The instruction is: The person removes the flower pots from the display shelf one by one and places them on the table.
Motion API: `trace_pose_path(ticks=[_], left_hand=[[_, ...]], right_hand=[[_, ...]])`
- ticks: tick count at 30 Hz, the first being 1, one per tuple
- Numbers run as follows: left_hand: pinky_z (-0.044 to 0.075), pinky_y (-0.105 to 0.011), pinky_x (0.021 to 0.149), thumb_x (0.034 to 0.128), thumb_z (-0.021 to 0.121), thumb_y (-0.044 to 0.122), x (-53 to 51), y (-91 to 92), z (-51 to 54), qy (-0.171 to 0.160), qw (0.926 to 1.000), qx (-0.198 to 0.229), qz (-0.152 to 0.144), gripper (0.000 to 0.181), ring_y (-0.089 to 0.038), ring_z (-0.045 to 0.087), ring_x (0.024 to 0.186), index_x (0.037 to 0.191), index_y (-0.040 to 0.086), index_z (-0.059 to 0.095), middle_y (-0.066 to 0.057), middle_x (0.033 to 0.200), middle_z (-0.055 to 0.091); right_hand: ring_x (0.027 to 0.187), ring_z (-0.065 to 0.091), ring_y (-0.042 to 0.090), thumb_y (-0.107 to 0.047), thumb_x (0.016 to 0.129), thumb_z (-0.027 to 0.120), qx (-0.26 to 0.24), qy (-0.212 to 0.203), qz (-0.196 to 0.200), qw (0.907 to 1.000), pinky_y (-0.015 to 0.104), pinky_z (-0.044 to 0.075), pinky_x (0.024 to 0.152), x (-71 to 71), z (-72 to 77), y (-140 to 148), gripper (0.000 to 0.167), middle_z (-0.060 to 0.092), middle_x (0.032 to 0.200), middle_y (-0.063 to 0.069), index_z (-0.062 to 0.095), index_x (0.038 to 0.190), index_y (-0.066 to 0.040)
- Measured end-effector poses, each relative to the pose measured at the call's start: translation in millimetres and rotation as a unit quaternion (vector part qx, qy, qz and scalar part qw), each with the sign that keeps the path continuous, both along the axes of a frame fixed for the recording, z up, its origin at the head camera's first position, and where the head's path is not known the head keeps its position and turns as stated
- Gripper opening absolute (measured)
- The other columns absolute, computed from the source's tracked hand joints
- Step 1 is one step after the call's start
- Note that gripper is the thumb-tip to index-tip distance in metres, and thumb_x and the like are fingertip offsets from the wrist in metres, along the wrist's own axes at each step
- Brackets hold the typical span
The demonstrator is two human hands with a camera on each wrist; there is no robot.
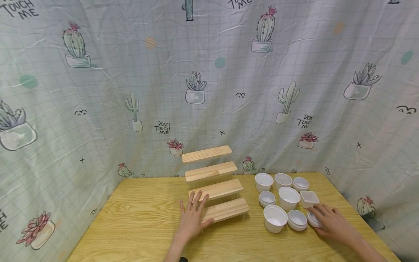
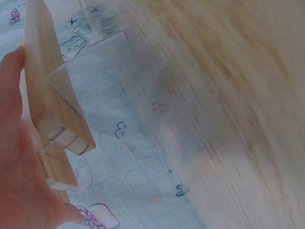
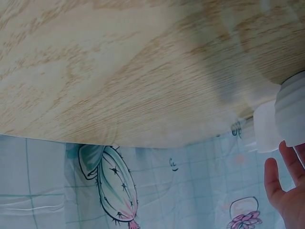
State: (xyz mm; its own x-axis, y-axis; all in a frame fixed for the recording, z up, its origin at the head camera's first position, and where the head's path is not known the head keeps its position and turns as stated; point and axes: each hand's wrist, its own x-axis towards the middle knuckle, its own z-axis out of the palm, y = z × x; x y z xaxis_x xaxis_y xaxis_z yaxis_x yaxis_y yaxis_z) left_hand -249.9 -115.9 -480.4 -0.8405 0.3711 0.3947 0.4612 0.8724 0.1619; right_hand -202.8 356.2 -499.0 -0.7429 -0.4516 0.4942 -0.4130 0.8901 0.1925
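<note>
A tiered rack has several light wooden planks [image 1: 226, 210] on clear supports [image 2: 102, 71]. Spread fingers of my left hand [image 1: 191, 220] lie against the left end of the lower planks; in the left wrist view, a fingertip touches a plank [image 2: 52, 90]. On the right, my right hand [image 1: 334, 223] is over a small ribbed white cup [image 1: 313, 220], fingers at its far side and thumb at its near side. In the right wrist view, fingertips meet the rim of that white cup [image 3: 291, 112]; the hand hides much of it.
Several white cups and tubs stand in rows beside the rack, among them a deep cup [image 1: 275, 219], a low ribbed cup [image 1: 297, 220] and a square tub [image 1: 309, 199]. They stand on a wooden table [image 1: 140, 218]. A cactus-print curtain [image 1: 216, 120] surrounds its back and sides.
</note>
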Motion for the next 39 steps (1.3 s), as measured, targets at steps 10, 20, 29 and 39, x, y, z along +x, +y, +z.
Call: trace_pose_path(ticks=[10,20,29,39], left_hand=[[0.013,-0.073,0.095,0.0747,0.059,0.053,-2.1,-0.5,-3.7,0.037,0.9992,0.004,-0.010,0.079,-0.036,0.018,0.133,0.139,0.018,0.029,-0.010,0.145,0.025],[0.012,-0.077,0.091,0.0743,0.061,0.049,2.2,-0.7,4.3,0.042,0.9979,0.028,-0.040,0.077,-0.039,0.020,0.132,0.138,0.015,0.032,-0.013,0.143,0.027],[0.008,-0.073,0.097,0.0836,0.058,0.036,0.4,-7.5,12.6,-0.055,0.9940,0.075,-0.058,0.067,-0.037,0.012,0.136,0.140,0.017,0.028,-0.011,0.148,0.021],[0.013,-0.069,0.099,0.0845,0.059,0.031,7.8,-17.3,18.1,-0.039,0.9888,0.118,-0.083,0.061,-0.036,0.020,0.135,0.137,0.011,0.035,-0.012,0.145,0.029]], right_hand=[[0.094,0.051,0.022,-0.028,0.053,0.080,-0.010,-0.008,-0.003,0.9999,0.035,0.039,0.061,-0.7,-4.9,0,0.064,0.054,0.106,0.006,0.057,0.110,-0.012],[0.097,0.051,0.027,-0.027,0.055,0.080,-0.073,-0.051,-0.045,0.9950,0.047,0.042,0.067,9.3,-1.9,-5,0.066,0.054,0.110,0.009,0.054,0.114,-0.013],[0.097,0.052,0.028,-0.025,0.057,0.081,-0.122,-0.069,-0.065,0.9880,0.054,0.044,0.064,18.5,4.4,-7,0.065,0.053,0.111,0.006,0.054,0.115,-0.013],[0.091,0.053,0.028,-0.016,0.054,0.082,-0.140,-0.025,-0.044,0.9888,0.049,0.047,0.062,23.9,0.1,-4,0.065,0.055,0.106,0.007,0.055,0.114,-0.010]])
